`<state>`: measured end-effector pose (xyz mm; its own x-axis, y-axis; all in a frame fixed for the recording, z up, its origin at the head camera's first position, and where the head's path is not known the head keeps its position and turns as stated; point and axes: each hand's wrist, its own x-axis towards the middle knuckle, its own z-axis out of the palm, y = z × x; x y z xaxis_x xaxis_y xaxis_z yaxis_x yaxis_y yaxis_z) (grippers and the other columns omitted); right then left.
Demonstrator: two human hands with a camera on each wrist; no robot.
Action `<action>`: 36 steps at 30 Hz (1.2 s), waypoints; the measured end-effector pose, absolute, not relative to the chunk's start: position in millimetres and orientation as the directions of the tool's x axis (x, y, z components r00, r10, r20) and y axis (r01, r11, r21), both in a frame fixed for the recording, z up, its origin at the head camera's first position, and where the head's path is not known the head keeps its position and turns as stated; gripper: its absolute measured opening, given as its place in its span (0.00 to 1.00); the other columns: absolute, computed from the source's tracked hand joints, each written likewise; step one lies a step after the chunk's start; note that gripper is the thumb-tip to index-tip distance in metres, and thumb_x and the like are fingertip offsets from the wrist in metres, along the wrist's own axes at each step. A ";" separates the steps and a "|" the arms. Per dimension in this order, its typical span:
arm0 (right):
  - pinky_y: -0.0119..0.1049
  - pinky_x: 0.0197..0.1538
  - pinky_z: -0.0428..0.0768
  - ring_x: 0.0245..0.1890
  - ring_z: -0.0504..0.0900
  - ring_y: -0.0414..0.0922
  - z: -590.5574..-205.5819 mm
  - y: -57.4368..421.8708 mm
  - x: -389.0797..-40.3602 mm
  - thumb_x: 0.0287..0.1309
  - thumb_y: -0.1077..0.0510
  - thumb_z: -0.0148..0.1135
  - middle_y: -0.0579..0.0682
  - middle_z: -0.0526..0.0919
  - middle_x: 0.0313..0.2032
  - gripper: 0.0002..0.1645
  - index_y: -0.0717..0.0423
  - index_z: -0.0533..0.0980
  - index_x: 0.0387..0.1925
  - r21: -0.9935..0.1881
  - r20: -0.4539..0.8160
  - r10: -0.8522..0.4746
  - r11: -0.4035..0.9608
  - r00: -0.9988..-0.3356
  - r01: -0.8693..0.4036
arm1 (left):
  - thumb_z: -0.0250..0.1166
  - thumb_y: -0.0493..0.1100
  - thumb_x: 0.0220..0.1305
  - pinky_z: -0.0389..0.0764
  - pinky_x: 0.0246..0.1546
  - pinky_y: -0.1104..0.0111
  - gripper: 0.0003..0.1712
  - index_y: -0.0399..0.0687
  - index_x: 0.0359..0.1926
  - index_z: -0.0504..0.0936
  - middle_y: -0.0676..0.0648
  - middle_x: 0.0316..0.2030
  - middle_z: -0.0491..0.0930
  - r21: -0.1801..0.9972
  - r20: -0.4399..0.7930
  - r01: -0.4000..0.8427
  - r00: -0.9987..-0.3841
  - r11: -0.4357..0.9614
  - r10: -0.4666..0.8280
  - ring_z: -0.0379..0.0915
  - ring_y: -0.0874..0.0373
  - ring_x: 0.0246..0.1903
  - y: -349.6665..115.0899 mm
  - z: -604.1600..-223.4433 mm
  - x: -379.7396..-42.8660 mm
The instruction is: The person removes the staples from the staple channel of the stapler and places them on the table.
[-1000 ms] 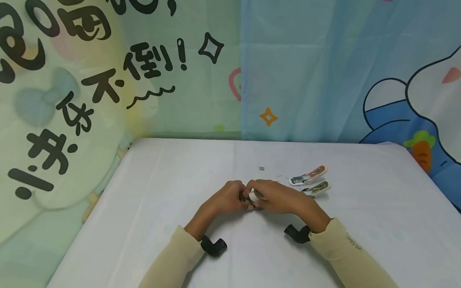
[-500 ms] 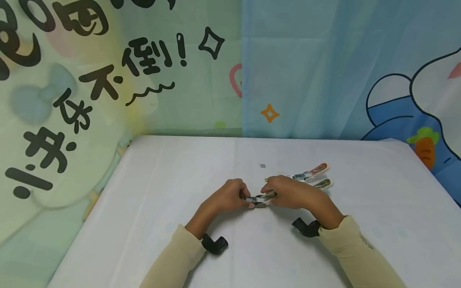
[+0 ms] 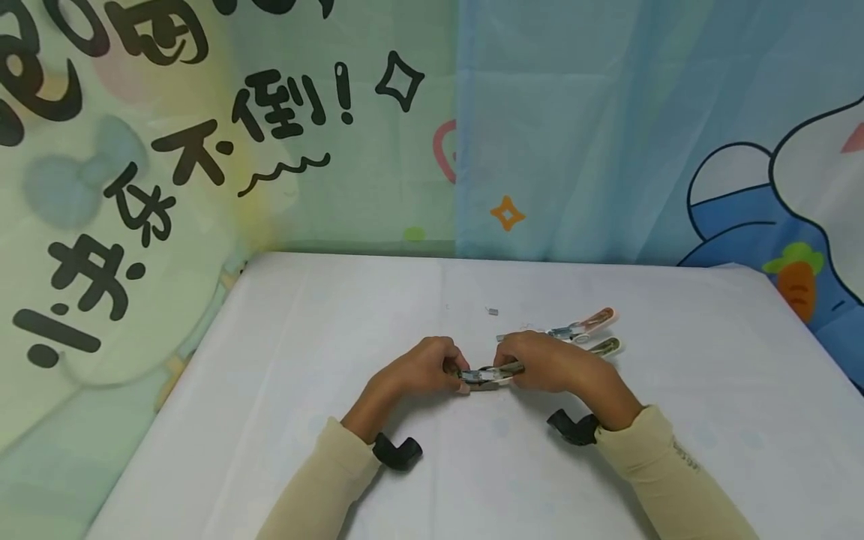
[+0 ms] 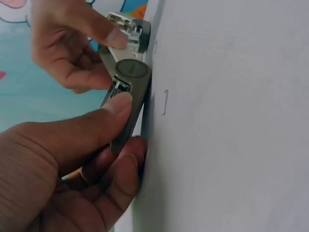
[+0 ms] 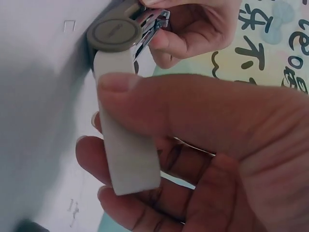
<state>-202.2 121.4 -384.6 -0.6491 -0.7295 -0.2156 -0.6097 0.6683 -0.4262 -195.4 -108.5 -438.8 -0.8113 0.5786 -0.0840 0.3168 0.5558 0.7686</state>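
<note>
A small grey-green and white stapler (image 3: 496, 373) stretches between both hands, low over the white table. In the left wrist view its grey-green part (image 4: 139, 92) has a round disc near the middle. My left hand (image 3: 432, 365) pinches one end of it between thumb and fingers. My right hand (image 3: 550, 361) holds the other end; in the right wrist view the thumb presses the white handle (image 5: 128, 159) against the fingers behind. A shiny metal magazine (image 5: 152, 31) sticks out beside the disc, close to the left fingers.
Behind the right hand lie a pinkish stapler (image 3: 587, 326) and a greenish one (image 3: 606, 346), the latter partly hidden. A short grey strip of staples (image 3: 493, 311) lies farther back. Loose staples (image 4: 165, 102) dot the white tabletop (image 3: 337, 315). Printed curtains hang beyond the table.
My right hand has shifted right, away from the left one. The stapler, largely covered by the fingers before, now shows lengthwise between the hands. The left hand has barely moved.
</note>
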 end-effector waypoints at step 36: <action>0.34 0.27 0.71 0.23 0.71 0.37 -405.7 85.4 -185.7 0.60 0.62 0.65 0.39 0.76 0.24 0.04 0.53 0.81 0.29 -0.511 -0.067 -0.600 0.707 -0.797 -0.489 | 0.77 0.37 0.50 0.73 0.35 0.71 0.08 0.44 0.31 0.86 0.54 0.31 0.75 0.764 -0.085 0.290 -0.840 0.576 0.536 0.71 0.62 0.34 -105.1 -433.2 -190.6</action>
<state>-185.7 85.4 -405.7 -0.7974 -0.5998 -0.0667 -0.4892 0.7071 -0.5106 -190.6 -105.1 -433.2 -0.8399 0.5360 -0.0847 0.2903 0.5756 0.7644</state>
